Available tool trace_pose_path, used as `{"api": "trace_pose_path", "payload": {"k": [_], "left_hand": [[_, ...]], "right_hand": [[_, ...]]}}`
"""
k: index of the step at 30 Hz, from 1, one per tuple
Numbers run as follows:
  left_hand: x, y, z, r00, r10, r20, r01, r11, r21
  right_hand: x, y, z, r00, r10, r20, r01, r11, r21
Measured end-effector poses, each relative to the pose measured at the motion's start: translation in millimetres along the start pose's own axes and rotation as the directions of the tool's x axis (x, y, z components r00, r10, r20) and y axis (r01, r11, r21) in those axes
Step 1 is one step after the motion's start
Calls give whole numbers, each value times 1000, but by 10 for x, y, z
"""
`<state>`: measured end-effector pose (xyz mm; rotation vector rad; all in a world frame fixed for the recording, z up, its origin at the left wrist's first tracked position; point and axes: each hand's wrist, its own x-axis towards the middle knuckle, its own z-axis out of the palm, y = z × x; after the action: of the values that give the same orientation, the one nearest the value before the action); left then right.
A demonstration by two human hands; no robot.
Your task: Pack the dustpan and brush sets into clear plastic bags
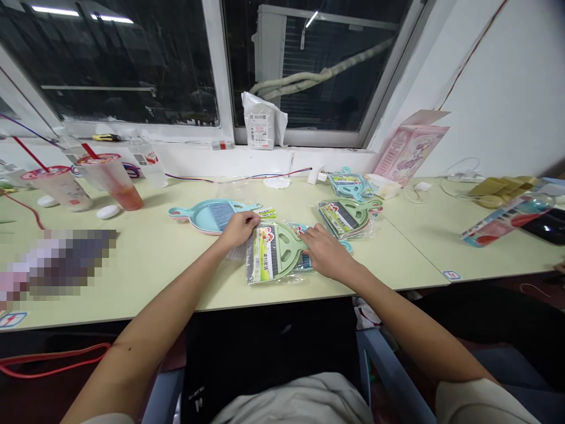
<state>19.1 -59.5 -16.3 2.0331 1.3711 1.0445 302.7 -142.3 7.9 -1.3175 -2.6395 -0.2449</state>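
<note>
A light green dustpan-and-brush set (pixel 285 250) in a clear bag with a yellow-green label lies in front of me, partly over a blue packaged set (pixel 304 263). My right hand (pixel 325 250) is closed around the green set's handle end. At the bag's upper left corner, the fingers of my left hand (pixel 241 228) are pressed together on the clear plastic; their tips are partly hidden. Just behind my left hand sits a blue dustpan (pixel 203 215) with a grey-blue brush in it and a pink edge showing below.
Packaged dustpan sets lie in a green-topped pile (pixel 344 217) and a blue-topped pile (pixel 352 185) at the right. Two drink cups (pixel 117 182) and a plastic bottle (pixel 150 162) stand left. A pink box (pixel 412 147) is by the wall. A person's hand and olive scoops (pixel 503 189) are far right.
</note>
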Motion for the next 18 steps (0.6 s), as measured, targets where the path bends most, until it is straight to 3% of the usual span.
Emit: {"api": "trace_pose_path", "payload": {"k": [5,9,11,13,15,18], "left_hand": [[-19,61,4,997,-47,-58,48,999,20],[-16,90,-8,980,-152,-131,131,978,-161],[5,60,-29,957,-206,-205,148,952,-269],[31,-3,-63,936,-199,-290,127,960,-248],[48,-79,-100,930,-133,-343,111,990,-81],[54,-171,-130,954,-33,-297,101,971,215]], "right_hand": [[29,8,26,1000,-7,-17,7,1000,-8],[134,175,5,999,19,-32,-19,1000,4],[273,403,-43,998,49,-44,-49,999,-5],[491,730,-98,995,98,-37,-99,994,-40],[771,1107,-136,987,157,-27,-158,984,-83],[1224,1616,-116,966,258,31,-253,959,-125]]}}
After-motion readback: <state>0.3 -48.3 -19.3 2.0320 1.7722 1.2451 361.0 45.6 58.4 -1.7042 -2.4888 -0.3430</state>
